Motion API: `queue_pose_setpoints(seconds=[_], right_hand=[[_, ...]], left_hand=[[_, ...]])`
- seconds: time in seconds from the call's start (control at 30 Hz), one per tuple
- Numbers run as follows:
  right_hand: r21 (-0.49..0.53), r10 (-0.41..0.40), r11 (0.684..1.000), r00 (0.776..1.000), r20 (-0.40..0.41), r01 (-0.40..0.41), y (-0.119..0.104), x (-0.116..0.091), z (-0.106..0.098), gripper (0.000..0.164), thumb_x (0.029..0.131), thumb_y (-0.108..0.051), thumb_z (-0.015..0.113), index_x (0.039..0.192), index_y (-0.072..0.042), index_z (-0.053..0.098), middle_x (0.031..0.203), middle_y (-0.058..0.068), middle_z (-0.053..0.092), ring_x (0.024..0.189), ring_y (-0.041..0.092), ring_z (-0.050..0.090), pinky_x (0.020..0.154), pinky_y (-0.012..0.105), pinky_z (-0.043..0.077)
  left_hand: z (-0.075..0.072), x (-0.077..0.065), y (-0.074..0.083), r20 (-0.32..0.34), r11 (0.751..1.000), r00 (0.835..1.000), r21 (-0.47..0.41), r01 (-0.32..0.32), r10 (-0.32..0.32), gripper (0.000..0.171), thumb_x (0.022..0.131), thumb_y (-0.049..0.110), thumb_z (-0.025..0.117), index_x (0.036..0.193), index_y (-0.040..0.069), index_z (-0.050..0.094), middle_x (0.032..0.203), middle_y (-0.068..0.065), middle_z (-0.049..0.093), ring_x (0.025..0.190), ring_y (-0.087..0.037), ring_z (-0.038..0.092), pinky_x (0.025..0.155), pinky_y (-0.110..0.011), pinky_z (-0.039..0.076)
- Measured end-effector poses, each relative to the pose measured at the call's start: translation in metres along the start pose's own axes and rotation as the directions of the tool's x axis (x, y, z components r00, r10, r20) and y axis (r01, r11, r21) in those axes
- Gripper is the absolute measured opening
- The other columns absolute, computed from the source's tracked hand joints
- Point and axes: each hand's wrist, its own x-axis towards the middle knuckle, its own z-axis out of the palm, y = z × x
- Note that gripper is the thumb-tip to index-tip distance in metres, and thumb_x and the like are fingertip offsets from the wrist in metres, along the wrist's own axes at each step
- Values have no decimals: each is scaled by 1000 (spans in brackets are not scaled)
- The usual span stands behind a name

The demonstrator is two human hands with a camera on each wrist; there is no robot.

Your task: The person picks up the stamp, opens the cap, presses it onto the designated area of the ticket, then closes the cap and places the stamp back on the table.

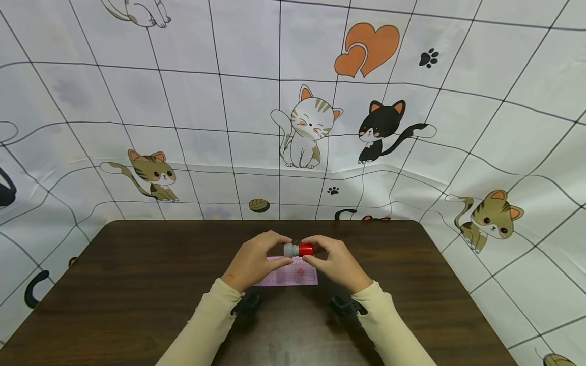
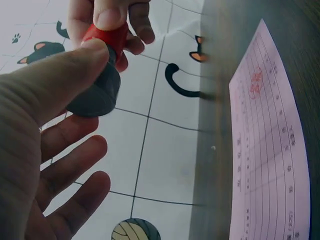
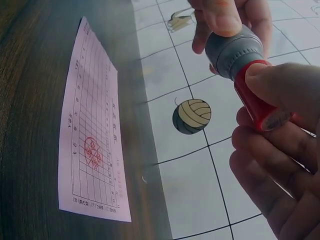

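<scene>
A small stamp [image 1: 298, 249] with a grey cap end and a red body is held level above the table between both hands. My left hand [image 1: 256, 259] pinches the grey cap [image 2: 97, 92] [image 3: 234, 50] with thumb and fingers. My right hand [image 1: 333, 260] pinches the red body [image 3: 255, 102] [image 2: 107, 37]. Below them a pink gridded slip of paper [image 1: 293, 274] lies flat on the dark wooden table [image 1: 137, 284]; it bears a red stamp mark [image 3: 92, 152] [image 2: 256, 82].
A white cloth printed with cats, hearts and yarn balls [image 1: 302, 132] hangs behind and beside the table. The table's far edge [image 1: 265, 221] lies just beyond the hands. Cream sleeves [image 1: 206, 325] reach in from the near edge.
</scene>
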Motion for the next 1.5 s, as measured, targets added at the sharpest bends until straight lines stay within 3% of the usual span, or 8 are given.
queue_pose_setpoints(seconds=[0.2, 0.3, 0.47, 0.6, 0.73, 0.93, 1.13, 1.5], right_hand=[[1, 101, 995, 995, -18, -101, 12, -1, -2, 26, 84, -22, 73, 108, -25, 64, 97, -13, 65, 85, 5, 61, 78, 28, 54], [10, 162, 987, 986, -47, -162, 22, -3, -4, 25, 83, -19, 74, 106, -24, 64, 94, -12, 65, 81, 6, 61, 75, 26, 53], [34, 224, 975, 971, -83, -222, 33, -6, -9, 26, 82, -19, 75, 106, -20, 64, 93, -6, 66, 78, 10, 63, 73, 27, 54], [30, 238, 971, 965, -110, -236, 39, -7, -12, 28, 82, -22, 75, 108, -20, 64, 93, -4, 66, 78, 11, 63, 71, 27, 54], [44, 255, 967, 957, -135, -251, 46, -7, -13, 28, 82, -22, 75, 108, -20, 64, 94, -3, 67, 78, 13, 63, 69, 27, 54], [48, 282, 959, 946, -157, -278, 56, -7, -11, 27, 83, -23, 75, 107, -19, 65, 92, -2, 67, 78, 13, 63, 69, 27, 54], [35, 297, 955, 941, -163, -295, 65, -6, -11, 26, 82, -21, 75, 106, -16, 65, 91, -1, 67, 78, 12, 64, 71, 25, 54], [-14, 321, 945, 936, -147, -327, 75, 7, -23, 33, 84, -23, 73, 114, -11, 63, 97, 5, 66, 83, 16, 64, 75, 32, 54]], left_hand=[[-6, -8, -19, 20, 997, 998, -25, 67, -66, 48, 79, 44, 74, 121, 24, 63, 117, 11, 60, 110, -9, 57, 92, -34, 49], [-9, -14, -30, 60, 993, 991, -14, 119, -117, 48, 80, 45, 74, 122, 24, 63, 121, 9, 59, 114, -12, 55, 94, -38, 48], [-7, -24, -46, 195, 972, 954, -2, 233, -228, 55, 79, 49, 73, 125, 23, 62, 136, -1, 52, 130, -22, 43, 104, -46, 38], [0, -29, -55, 265, 955, 922, -11, 296, -283, 58, 75, 49, 76, 126, 24, 62, 142, -6, 48, 137, -26, 35, 108, -50, 31], [6, -32, -64, 283, 948, 912, -24, 316, -297, 61, 73, 51, 77, 125, 24, 62, 141, -7, 47, 135, -27, 37, 107, -51, 32], [11, -36, -74, 278, 948, 913, -20, 317, -299, 68, 69, 55, 78, 127, 24, 61, 136, -1, 51, 128, -24, 45, 104, -47, 37], [15, -40, -75, 307, 946, 900, -1, 325, -309, 79, 67, 62, 75, 135, 29, 54, 144, -4, 44, 133, -30, 39, 105, -54, 34], [12, -42, -72, 320, 938, 887, 18, 346, -334, 74, 64, 61, 78, 129, 29, 60, 145, -4, 41, 134, -33, 36, 104, -57, 33]])
